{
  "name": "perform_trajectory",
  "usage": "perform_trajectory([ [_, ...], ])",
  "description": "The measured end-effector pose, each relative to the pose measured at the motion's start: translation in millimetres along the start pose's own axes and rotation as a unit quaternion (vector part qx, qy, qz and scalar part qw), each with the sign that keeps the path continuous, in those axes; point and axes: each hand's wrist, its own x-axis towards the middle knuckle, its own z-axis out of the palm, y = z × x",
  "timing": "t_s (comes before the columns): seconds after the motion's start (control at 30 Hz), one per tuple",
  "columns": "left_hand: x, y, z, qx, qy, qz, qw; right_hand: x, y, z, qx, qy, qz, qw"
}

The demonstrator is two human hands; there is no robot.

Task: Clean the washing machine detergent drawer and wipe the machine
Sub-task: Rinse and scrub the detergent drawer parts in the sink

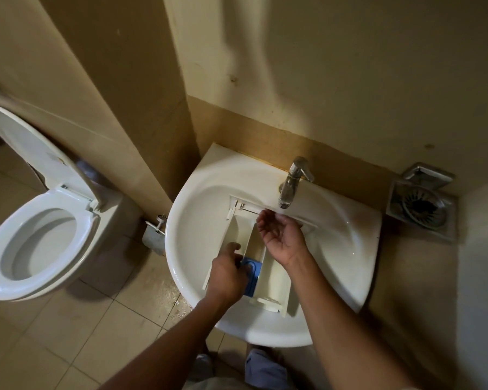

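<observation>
Left hand (227, 273) grips the detergent drawer (275, 280); right hand (282, 235) cupped open, palm-up.

No lettering, label, brand, number or sign is showing legibly here: neither the cream plastic detergent drawer (274, 279) nor the white ceramic basin (223, 170) is carrying readable marks.

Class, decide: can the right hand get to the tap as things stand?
Probably yes: the right hand hovers open just below the tap, holding nothing, with nothing between them.
</observation>
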Motion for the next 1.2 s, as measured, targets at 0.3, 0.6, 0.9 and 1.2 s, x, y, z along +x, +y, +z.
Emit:
perform_trajectory([
  [0.3,-0.5,4.3,1.7,0.080,0.001,0.021,0.997,3.2,-6.8,-8.4,-0.028,-0.021,0.012,0.999],
  [0.6,7.5,42.3,-5.9,0.200,-0.038,0.057,0.977,6.9,-10.1,3.9,0.050,0.013,-0.025,0.998],
  [0.9,8.7,46.7,-8.3,0.218,-0.028,0.057,0.974,3.0,-10.4,0.0,0.068,-0.051,-0.016,0.996],
  [1.2,13.4,37.7,-10.6,0.167,-0.022,0.060,0.984,-33.3,-18.1,24.8,-0.756,-0.036,-0.015,0.653],
])
